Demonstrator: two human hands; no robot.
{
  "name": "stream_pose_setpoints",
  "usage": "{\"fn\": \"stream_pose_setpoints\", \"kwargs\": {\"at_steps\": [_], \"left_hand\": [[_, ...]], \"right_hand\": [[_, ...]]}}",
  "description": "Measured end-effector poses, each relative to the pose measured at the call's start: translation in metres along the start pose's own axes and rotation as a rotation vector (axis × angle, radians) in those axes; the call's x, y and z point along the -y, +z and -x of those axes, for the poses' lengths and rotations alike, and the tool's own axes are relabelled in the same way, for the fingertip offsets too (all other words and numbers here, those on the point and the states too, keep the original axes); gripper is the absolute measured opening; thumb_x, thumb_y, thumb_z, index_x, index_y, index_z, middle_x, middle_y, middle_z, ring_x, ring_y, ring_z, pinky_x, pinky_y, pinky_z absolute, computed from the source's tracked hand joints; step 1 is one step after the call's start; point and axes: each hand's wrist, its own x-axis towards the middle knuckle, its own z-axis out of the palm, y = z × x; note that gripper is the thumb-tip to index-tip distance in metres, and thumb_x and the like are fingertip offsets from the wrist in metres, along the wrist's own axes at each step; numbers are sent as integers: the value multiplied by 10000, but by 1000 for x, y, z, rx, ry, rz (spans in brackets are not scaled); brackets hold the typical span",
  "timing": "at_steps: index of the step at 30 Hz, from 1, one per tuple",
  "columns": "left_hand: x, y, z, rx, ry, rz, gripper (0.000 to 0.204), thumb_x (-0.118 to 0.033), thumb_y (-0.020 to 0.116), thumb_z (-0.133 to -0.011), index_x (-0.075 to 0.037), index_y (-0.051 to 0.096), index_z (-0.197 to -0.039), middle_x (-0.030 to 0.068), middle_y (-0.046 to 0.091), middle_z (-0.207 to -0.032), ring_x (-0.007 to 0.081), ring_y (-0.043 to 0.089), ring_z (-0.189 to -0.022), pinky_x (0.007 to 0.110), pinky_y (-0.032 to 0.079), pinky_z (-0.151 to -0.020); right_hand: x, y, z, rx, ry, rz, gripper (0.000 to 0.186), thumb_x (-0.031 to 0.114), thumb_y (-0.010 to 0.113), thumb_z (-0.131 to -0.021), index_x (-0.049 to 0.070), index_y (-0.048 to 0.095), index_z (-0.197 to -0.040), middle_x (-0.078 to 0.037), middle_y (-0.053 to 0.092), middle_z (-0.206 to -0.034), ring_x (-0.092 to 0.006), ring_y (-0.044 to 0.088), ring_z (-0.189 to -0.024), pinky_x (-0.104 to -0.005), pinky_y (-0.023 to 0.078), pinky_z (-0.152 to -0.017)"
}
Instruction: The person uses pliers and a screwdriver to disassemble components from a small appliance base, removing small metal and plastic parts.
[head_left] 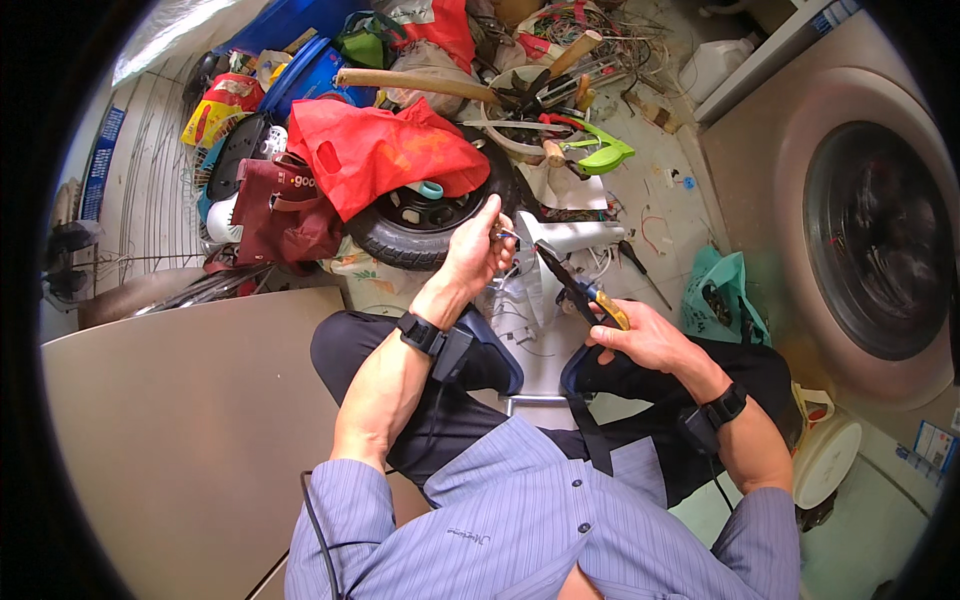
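Note:
Between my knees, my left hand is closed in a pinch on thin wires, whose ends are too small to make out. My right hand grips a pair of pliers with black and yellow handles. Their dark jaws point up and left, a short way right of the wires. Below both hands lies a white plastic housing, with loose white wires around it. A dark-handled screwdriver lies on the floor to its right.
Ahead to the left, a red bag covers part of a black tyre. Beyond it are hammers with wooden handles and a green-handled saw. A teal bag stands beside the washing machine. A beige panel fills the left.

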Motion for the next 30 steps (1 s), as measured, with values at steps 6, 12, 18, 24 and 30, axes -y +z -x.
{"fn": "stream_pose_setpoints", "kwargs": {"at_steps": [6,12,18,24,30], "left_hand": [[6,1,3,56,27,-7,489,-512,472,-1031,-112,566,-766,21,575,-627,125,517,-527,254,400,-475],[9,2,1,51,73,-83,504,-506,459,-1038,-104,547,-745,-6,490,-610,107,426,-504,242,336,-448],[7,10,7,44,-7,-12,425,-493,502,-1028,-115,539,-838,-22,436,-604,76,371,-474,220,274,-416],[7,11,9,42,-33,19,417,-495,507,-1026,-133,512,-820,-31,417,-597,72,338,-454,224,254,-408],[9,7,6,12,-50,-27,423,-518,569,-990,-141,504,-811,-39,405,-590,75,329,-440,234,247,-396]], "right_hand": [[7,-8,-7,-109,-156,533,419,200,709,-886,65,571,-1258,-123,672,-900,-254,649,-676,-372,512,-660],[-2,-6,-22,-501,-534,885,423,88,663,-830,71,572,-1243,-192,635,-956,-398,640,-845,-471,525,-746],[-3,-9,-31,-552,-576,1002,452,56,651,-793,53,570,-1238,-174,628,-1008,-380,640,-899,-480,539,-752],[-2,-2,-32,-615,-619,1065,434,42,634,-788,23,582,-1218,-145,614,-951,-345,634,-873,-475,534,-731],[6,1,-31,-660,-677,1233,285,71,633,-787,32,605,-1068,-115,596,-830,-324,632,-792,-463,499,-628]]}}
